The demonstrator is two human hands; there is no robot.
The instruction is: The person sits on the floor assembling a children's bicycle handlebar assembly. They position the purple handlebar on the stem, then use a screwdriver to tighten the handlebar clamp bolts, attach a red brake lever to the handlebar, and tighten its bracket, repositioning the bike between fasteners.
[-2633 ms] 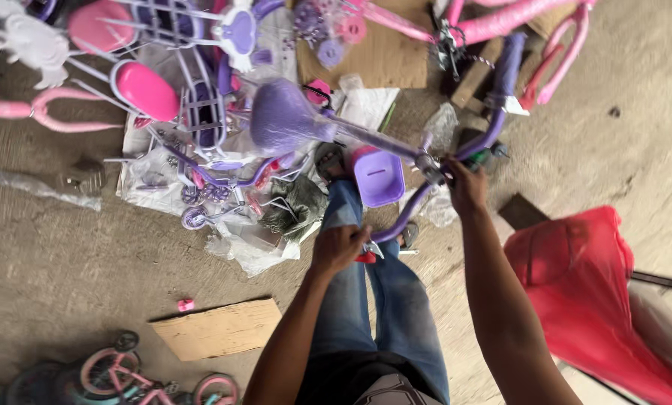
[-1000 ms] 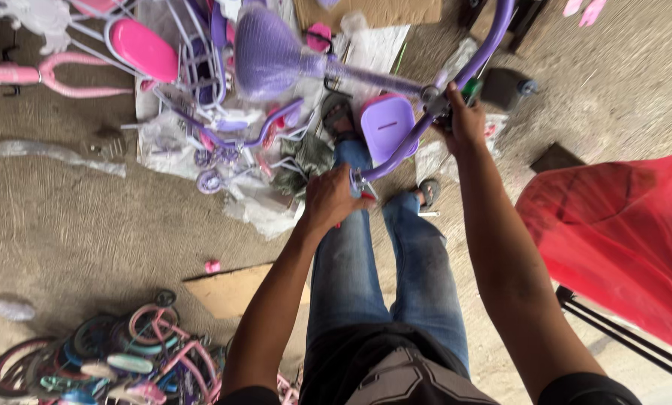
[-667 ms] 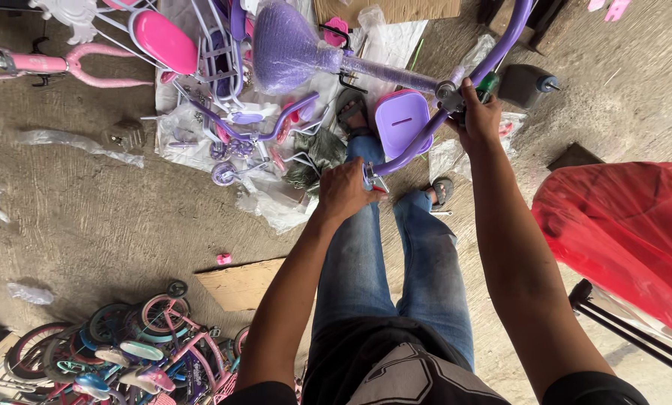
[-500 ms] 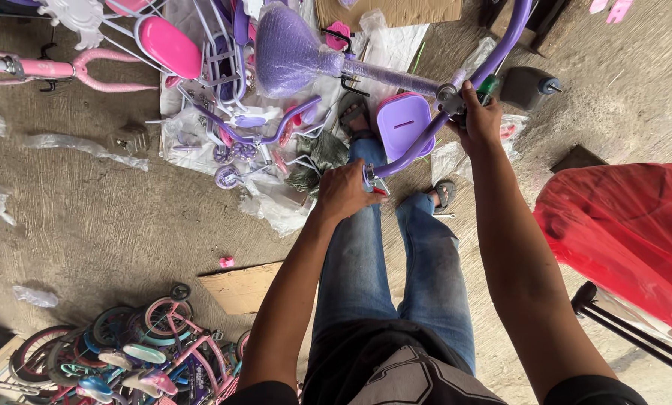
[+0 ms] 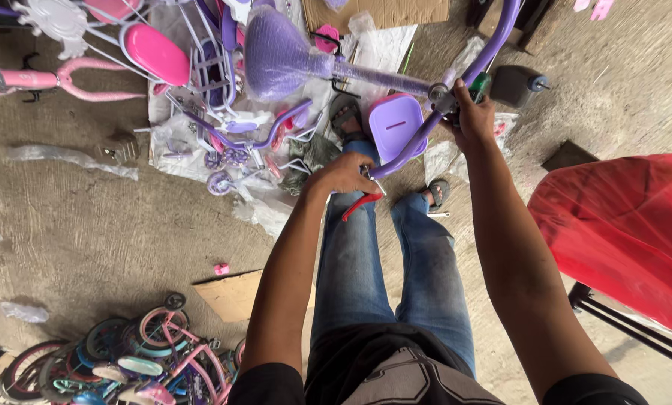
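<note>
Above the concrete floor [image 5: 88, 240], the left hand [image 5: 343, 174] is gripping red-handled pliers [image 5: 360, 204] at the purple bicycle frame [image 5: 407, 142]; the right hand [image 5: 472, 116] is clasping the frame joint; wheels remain unfitted.

The bare concrete floor [image 5: 88, 232] carries crumpled plastic wrap [image 5: 70, 156] at nine o'clock, a cardboard piece [image 5: 234, 294] near centre, and stacked small wheels [image 5: 118, 360], perhaps tyres too, at seven o'clock.
</note>
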